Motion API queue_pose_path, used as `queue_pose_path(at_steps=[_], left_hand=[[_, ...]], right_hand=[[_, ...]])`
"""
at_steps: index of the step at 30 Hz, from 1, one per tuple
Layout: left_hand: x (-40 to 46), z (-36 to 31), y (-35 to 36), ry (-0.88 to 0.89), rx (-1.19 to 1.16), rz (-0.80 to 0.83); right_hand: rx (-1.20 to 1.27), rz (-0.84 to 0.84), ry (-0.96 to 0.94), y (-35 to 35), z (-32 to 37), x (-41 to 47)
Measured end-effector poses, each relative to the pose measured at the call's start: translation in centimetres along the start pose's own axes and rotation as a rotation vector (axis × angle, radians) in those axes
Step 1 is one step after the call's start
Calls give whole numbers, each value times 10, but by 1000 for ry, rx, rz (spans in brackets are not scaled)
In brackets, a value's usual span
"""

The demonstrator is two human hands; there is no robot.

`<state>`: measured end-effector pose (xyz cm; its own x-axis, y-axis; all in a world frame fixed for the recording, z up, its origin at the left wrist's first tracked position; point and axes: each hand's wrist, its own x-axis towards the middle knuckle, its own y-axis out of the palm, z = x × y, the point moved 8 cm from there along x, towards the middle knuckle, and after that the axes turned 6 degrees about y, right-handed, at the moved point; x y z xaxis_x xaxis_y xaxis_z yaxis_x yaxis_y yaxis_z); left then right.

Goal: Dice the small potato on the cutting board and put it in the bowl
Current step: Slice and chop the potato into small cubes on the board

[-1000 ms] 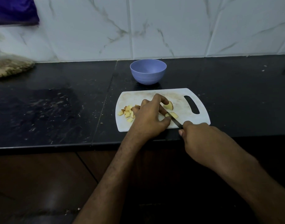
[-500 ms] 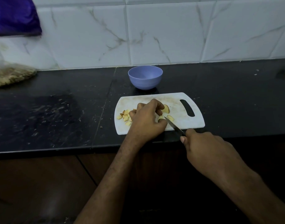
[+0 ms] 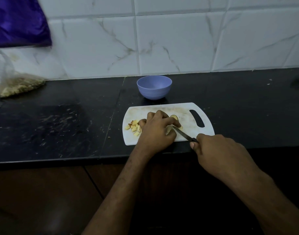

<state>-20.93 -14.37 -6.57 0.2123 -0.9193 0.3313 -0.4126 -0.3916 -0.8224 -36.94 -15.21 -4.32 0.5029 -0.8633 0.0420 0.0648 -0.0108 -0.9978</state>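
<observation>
We are looking down at a dark counter (image 3: 60,126) backed by white marbled tiles (image 3: 179,43). At the far left a clear bag (image 3: 13,83) of pale crumbly stuff is lying on the counter against the wall, and a purple cloth (image 3: 18,21) is hanging above it. Both are sitting well apart from the work.

The white board (image 3: 184,111) is lying near the counter's front edge, its handle slot to the right. Just behind it the blue bowl (image 3: 154,87) is standing upright, and we are seeing nothing inside it.

Our left hand (image 3: 158,131) is covering the middle of the board, fingers curled down over a potato piece (image 3: 169,129) and pinning it; most of that piece is hiding under the hand. Another piece (image 3: 174,117) is peeking out beyond the fingertips. To the left of the hand a small heap of dice (image 3: 133,127) is resting on the board.

Our right hand (image 3: 219,151) is gripping the handle of the knife (image 3: 182,134), fingers wrapped tight. The blade is angling up and left, its tip meeting the potato beside the left thumb.
</observation>
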Motion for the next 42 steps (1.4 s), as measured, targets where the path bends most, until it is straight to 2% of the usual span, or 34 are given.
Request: queue_pose_path(at_steps=[6, 13, 19, 26, 33, 36, 39, 42], left_hand=[[-1, 2, -1, -13, -39, -9], [-7, 5, -9, -99, 0, -114], [-8, 11, -9, -157, -147, -128], [-11, 17, -13, -203, -213, -190], [-10, 23, -10, -233, -283, -195], [-10, 25, -9, -254, -311, -197], [-9, 24, -11, -234, -277, -227], [-12, 20, -17, -221, -205, -260]], right_hand=[[13, 14, -7, -3, -3, -10], [24, 9, 33, -8, -2, -7], [24, 20, 8, -3, 2, -1], [29, 33, -3, -2, 8, 0], [41, 104, -29, 7, 18, 1], [39, 211, -39, 12, 18, 5], [-22, 299, -27, 4, 13, 9], [-49, 288, -32, 2, 12, 5]])
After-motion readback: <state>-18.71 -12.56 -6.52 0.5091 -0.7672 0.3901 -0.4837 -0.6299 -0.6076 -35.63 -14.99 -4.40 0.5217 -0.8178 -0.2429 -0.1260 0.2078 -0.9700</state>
